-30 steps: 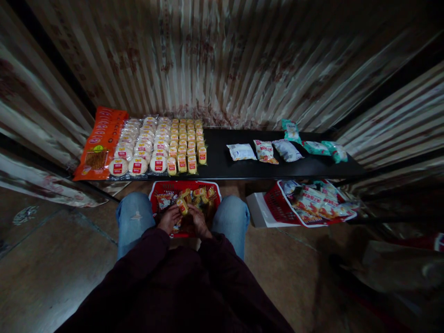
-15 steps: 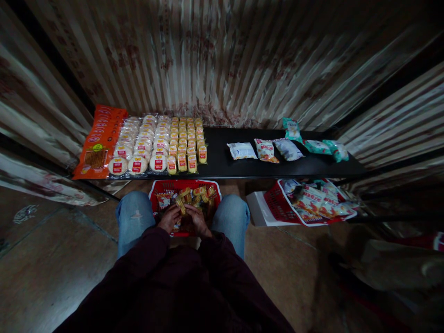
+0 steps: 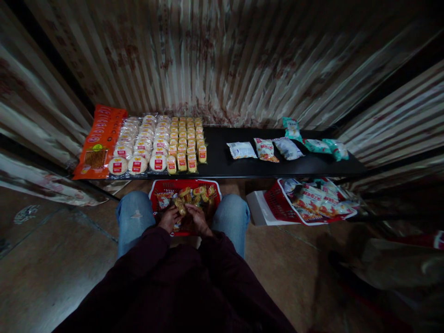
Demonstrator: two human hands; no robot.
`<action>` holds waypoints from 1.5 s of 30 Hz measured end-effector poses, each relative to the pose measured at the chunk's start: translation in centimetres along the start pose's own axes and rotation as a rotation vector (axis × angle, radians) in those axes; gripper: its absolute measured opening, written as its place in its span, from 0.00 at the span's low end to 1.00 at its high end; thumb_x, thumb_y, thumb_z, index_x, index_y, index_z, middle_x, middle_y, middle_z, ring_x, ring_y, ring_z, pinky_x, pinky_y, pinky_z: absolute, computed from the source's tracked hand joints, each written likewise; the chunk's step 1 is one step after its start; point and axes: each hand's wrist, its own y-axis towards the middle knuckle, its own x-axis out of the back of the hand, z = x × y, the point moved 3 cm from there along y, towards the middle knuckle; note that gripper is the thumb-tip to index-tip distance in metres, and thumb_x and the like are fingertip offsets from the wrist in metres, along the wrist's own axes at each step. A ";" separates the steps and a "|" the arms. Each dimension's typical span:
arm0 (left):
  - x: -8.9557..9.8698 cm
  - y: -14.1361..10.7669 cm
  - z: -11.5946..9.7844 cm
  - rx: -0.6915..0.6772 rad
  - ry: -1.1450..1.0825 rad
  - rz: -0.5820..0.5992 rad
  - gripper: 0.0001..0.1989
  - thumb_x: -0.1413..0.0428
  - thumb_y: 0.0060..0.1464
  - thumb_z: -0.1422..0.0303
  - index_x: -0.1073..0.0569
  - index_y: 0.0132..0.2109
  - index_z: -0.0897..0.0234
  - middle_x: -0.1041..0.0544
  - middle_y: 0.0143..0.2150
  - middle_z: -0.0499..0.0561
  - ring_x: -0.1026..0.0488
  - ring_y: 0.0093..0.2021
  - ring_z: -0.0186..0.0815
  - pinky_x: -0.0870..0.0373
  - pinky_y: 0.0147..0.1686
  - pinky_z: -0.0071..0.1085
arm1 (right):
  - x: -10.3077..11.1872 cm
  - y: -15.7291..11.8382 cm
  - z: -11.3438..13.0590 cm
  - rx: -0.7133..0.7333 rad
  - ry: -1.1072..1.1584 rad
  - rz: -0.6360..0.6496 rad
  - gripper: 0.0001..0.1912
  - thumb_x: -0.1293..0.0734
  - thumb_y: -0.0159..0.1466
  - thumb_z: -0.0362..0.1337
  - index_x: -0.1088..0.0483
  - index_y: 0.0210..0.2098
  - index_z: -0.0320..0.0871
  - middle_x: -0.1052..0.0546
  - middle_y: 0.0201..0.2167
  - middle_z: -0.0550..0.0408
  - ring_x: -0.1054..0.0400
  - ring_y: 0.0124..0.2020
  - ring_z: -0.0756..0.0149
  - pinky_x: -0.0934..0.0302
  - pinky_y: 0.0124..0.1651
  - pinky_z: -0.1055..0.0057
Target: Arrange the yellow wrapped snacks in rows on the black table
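My left hand (image 3: 169, 218) grips a small yellow wrapped snack packet (image 3: 179, 206) over the basket between my knees. My right hand (image 3: 198, 219) is closed at the packet's right side, thumb and fingers pinching its edge. Beneath them, the red basket (image 3: 157, 186) holds more yellow packets (image 3: 199, 191) and a red-and-white packet (image 3: 164, 199); my hands hide part of its contents. Beyond it on the black shelf (image 3: 218, 162) stand rows of similar yellow packets (image 3: 182, 162) beside rows of round white wrapped crackers (image 3: 137, 164).
An orange bag (image 3: 100, 143) lies at the shelf's left end. Farther right are white snack bags (image 3: 266, 150) and green bags (image 3: 317, 146). Under the shelf, a second red basket (image 3: 282, 203) full of bags rests by a white box (image 3: 258, 210). Black shelf posts and curtains surround this.
The yellow packet has turned slightly in my fingers, showing more of its face. The baskets and the goods on the shelf stay where they were.
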 end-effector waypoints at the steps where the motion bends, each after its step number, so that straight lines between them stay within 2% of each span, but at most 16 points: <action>1: 0.0 0.0 0.0 0.005 0.002 -0.002 0.12 0.43 0.49 0.74 0.29 0.44 0.62 0.22 0.38 0.52 0.26 0.34 0.32 0.30 0.39 0.29 | 0.1 0.1 -0.1 -0.006 0.012 -0.020 0.16 0.30 0.49 0.49 0.22 0.32 0.46 0.19 0.33 0.54 0.26 0.40 0.58 0.36 0.49 0.60; 6: 0.0 0.0 0.1 0.005 -0.035 -0.032 0.11 0.46 0.50 0.77 0.29 0.42 0.64 0.22 0.34 0.50 0.25 0.33 0.31 0.29 0.37 0.27 | 0.3 0.2 -0.5 -0.034 0.063 -0.063 0.17 0.27 0.46 0.49 0.23 0.32 0.47 0.19 0.35 0.52 0.26 0.42 0.55 0.37 0.53 0.57; 13: 0.2 0.2 0.2 -0.001 -0.057 -0.041 0.12 0.47 0.47 0.80 0.28 0.40 0.65 0.22 0.32 0.50 0.24 0.33 0.33 0.29 0.37 0.29 | 0.0 0.1 -0.9 -0.091 0.143 -0.022 0.19 0.27 0.46 0.48 0.23 0.35 0.45 0.19 0.35 0.51 0.26 0.36 0.59 0.34 0.47 0.60; 20: 0.2 0.2 0.5 0.034 -0.072 -0.066 0.16 0.48 0.47 0.82 0.28 0.43 0.65 0.23 0.31 0.50 0.26 0.30 0.33 0.28 0.35 0.31 | -0.4 -0.3 -0.4 -0.129 0.201 -0.011 0.18 0.27 0.46 0.45 0.24 0.35 0.44 0.19 0.36 0.51 0.26 0.36 0.60 0.33 0.44 0.62; 27: -0.1 -0.2 0.3 0.042 -0.078 -0.061 0.15 0.50 0.47 0.83 0.29 0.41 0.66 0.24 0.30 0.50 0.26 0.28 0.31 0.28 0.31 0.28 | -0.5 -0.2 -0.2 -0.132 0.197 0.003 0.17 0.27 0.46 0.45 0.23 0.34 0.45 0.19 0.35 0.51 0.26 0.38 0.59 0.35 0.48 0.61; 31: 0.0 -0.4 0.4 0.072 -0.056 -0.096 0.13 0.50 0.49 0.82 0.31 0.41 0.64 0.25 0.28 0.48 0.27 0.27 0.31 0.28 0.32 0.28 | -0.4 -0.2 -0.5 -0.097 0.139 -0.047 0.18 0.28 0.46 0.48 0.23 0.33 0.45 0.19 0.36 0.53 0.27 0.41 0.59 0.37 0.51 0.60; 34: 0.0 -0.4 0.4 0.090 -0.042 -0.118 0.10 0.49 0.51 0.79 0.32 0.40 0.63 0.26 0.28 0.48 0.27 0.27 0.31 0.29 0.32 0.29 | -0.4 -0.4 -0.3 -0.081 0.073 -0.090 0.19 0.27 0.46 0.49 0.24 0.33 0.45 0.20 0.38 0.52 0.28 0.43 0.58 0.39 0.53 0.59; 39: 0.0 -0.1 0.6 0.090 -0.019 -0.072 0.07 0.43 0.50 0.75 0.31 0.37 0.62 0.26 0.30 0.48 0.28 0.30 0.32 0.31 0.35 0.29 | -0.7 -0.5 -0.1 -0.101 -0.017 -0.102 0.21 0.28 0.46 0.50 0.25 0.35 0.44 0.20 0.40 0.52 0.29 0.46 0.57 0.39 0.54 0.59; 45: 0.0 -0.4 0.6 0.023 -0.008 -0.029 0.11 0.37 0.43 0.71 0.31 0.34 0.62 0.27 0.30 0.47 0.29 0.32 0.31 0.34 0.34 0.27 | -1.0 -0.8 -0.1 -0.073 -0.081 -0.089 0.19 0.29 0.50 0.48 0.26 0.38 0.46 0.21 0.39 0.54 0.29 0.43 0.60 0.37 0.52 0.61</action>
